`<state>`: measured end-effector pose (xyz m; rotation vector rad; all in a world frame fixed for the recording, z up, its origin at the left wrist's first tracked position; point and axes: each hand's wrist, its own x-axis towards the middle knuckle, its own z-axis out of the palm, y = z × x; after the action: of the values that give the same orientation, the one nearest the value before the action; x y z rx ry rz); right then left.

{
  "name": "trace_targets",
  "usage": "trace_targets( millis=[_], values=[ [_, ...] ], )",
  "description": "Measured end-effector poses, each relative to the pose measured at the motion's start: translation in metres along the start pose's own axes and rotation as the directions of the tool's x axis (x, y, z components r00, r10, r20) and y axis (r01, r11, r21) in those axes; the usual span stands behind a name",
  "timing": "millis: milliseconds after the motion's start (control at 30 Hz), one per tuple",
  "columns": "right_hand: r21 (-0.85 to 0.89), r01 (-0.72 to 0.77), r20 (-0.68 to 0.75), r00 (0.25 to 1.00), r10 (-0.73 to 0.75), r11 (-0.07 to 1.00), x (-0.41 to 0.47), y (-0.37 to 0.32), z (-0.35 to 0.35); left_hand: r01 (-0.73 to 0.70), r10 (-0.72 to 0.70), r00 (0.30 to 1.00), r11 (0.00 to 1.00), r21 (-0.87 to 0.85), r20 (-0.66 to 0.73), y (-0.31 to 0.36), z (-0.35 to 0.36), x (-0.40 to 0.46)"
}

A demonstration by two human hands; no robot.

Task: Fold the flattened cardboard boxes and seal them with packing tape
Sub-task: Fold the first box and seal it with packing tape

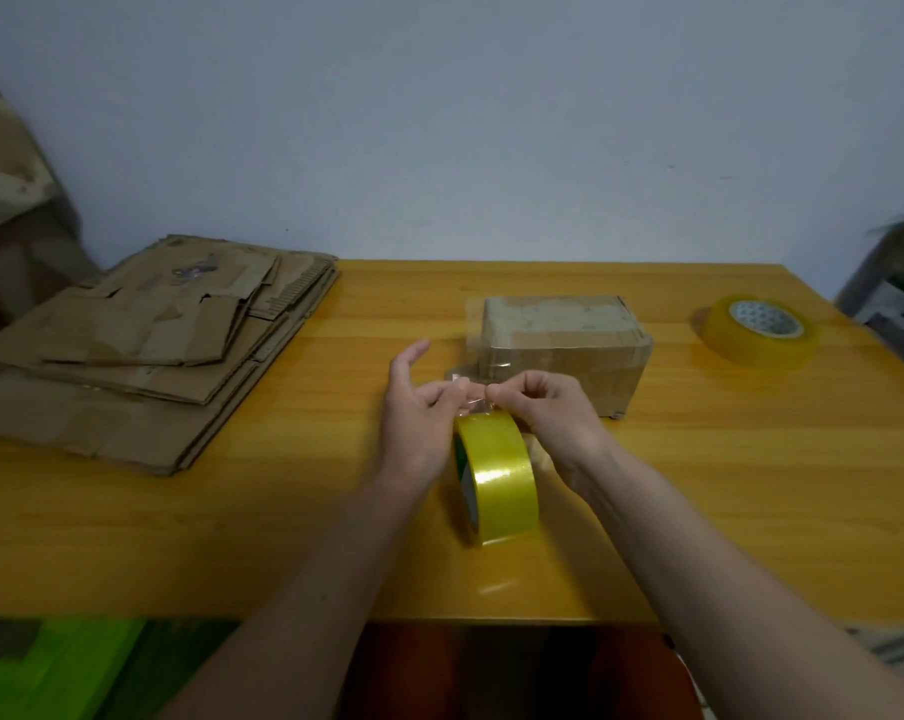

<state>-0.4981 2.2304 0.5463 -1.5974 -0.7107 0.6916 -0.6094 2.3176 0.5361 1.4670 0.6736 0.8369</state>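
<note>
Fingers (447,394) of both hands pinch clear tape (473,379) — box (564,350) shut.

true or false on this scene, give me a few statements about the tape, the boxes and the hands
1. Both hands, left hand and right hand, pinch a clear tape strip. True.
2. The flattened boxes are stacked on the table's right. False: they lie at its left.
3. A second tape roll lies flat at far right. True.
4. The folded box sits on the stack. False: it stands on the table.
5. The near tape roll lies flat. False: it is on edge.
</note>
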Motion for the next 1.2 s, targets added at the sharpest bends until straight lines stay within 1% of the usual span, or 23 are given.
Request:
trace_targets(
  millis=[100, 200, 300, 400, 467, 533, 633, 700, 733, 800, 833, 867, 933, 967, 1067, 1100, 1133, 1200],
  values=[
    [0.009, 0.042, -0.031, 0.999, -0.042, 0.999, -0.003, 0.003, 0.003, -0.076, 0.076, 0.997, 0.997, -0.014, 0.009, 0.002, -0.002, -0.007],
    [0.012, 0.094, -0.033, 0.995, -0.094, 0.995, -0.007, 0.004, 0.003, -0.108, 0.108, 0.991, 0.994, -0.001, 0.080, 0.006, -0.004, -0.012],
    [0.015, 0.132, 0.038, 0.990, -0.132, 0.991, -0.012, 0.004, -0.002, -0.087, 0.081, 0.989, 0.995, 0.044, 0.122, 0.010, -0.005, -0.013],
    [-0.002, 0.177, 0.025, 0.984, -0.177, 0.984, -0.017, 0.003, -0.004, -0.036, 0.027, 0.992, 0.997, 0.071, 0.126, 0.015, -0.002, -0.015],
    [-0.012, 0.205, 0.021, 0.979, -0.205, 0.979, -0.020, 0.001, -0.004, -0.034, 0.019, 0.993, 0.990, 0.136, 0.114, 0.020, 0.001, -0.016],
    [-0.044, 0.228, 0.027, 0.974, -0.227, 0.973, -0.024, -0.001, -0.006, -0.061, 0.036, 0.994, 0.968, 0.243, 0.107, 0.026, 0.004, -0.019],
    [-0.069, 0.239, 0.011, 0.971, -0.238, 0.969, -0.027, -0.003, -0.012, -0.088, 0.054, 0.994, 0.908, 0.410, 0.094, 0.027, 0.007, -0.021],
    [-0.080, 0.228, -0.005, 0.973, -0.229, 0.970, -0.030, -0.004, -0.017, -0.060, 0.041, 0.998, 0.870, 0.489, 0.049, 0.027, 0.009, -0.021],
    [-0.081, 0.222, -0.005, 0.975, -0.223, 0.972, -0.031, -0.004, -0.020, -0.050, 0.033, 0.998, 0.881, 0.471, 0.045, 0.027, 0.009, -0.021],
    [-0.085, 0.203, -0.003, 0.979, -0.204, 0.975, -0.033, -0.007, -0.027, -0.023, -0.007, 0.996, 0.948, 0.319, 0.092, 0.025, 0.013, -0.023],
    [-0.090, 0.195, -0.007, 0.981, -0.196, 0.977, -0.034, -0.009, -0.030, 0.013, -0.041, 0.993, 0.971, 0.239, 0.113, 0.025, 0.016, -0.025],
    [-0.098, 0.190, -0.017, 0.981, -0.192, 0.977, -0.035, -0.009, -0.034, 0.041, -0.066, 0.991, 0.979, 0.199, 0.120, 0.024, 0.020, -0.026],
    [-0.131, 0.185, -0.038, 0.981, -0.192, 0.974, -0.038, -0.010, -0.039, 0.045, -0.062, 0.995, 0.979, 0.197, 0.082, 0.021, 0.030, -0.027],
    [-0.176, 0.169, -0.040, 0.983, -0.179, 0.970, -0.040, -0.010, -0.040, 0.035, -0.045, 0.998, 0.978, 0.205, 0.043, 0.021, 0.036, -0.026],
    [-0.362, 0.020, -0.048, 0.998, -0.040, 0.932, -0.048, -0.006, -0.045, 0.037, -0.027, 0.998, 0.982, 0.183, -0.059, 0.022, 0.058, -0.025],
    [-0.368, -0.031, -0.073, 0.997, 0.004, 0.929, -0.051, -0.006, -0.049, 0.044, -0.035, 0.998, 0.983, 0.177, -0.058, 0.022, 0.066, -0.026],
    [-0.336, -0.061, -0.092, 0.995, 0.031, 0.940, -0.052, -0.006, -0.055, 0.054, -0.049, 0.998, 0.984, 0.167, -0.036, 0.022, 0.073, -0.028],
    [-0.283, -0.092, -0.122, 0.991, 0.059, 0.955, -0.054, -0.004, -0.074, 0.079, -0.084, 0.996, 0.989, 0.124, 0.031, 0.020, 0.087, -0.030]
  ],
)
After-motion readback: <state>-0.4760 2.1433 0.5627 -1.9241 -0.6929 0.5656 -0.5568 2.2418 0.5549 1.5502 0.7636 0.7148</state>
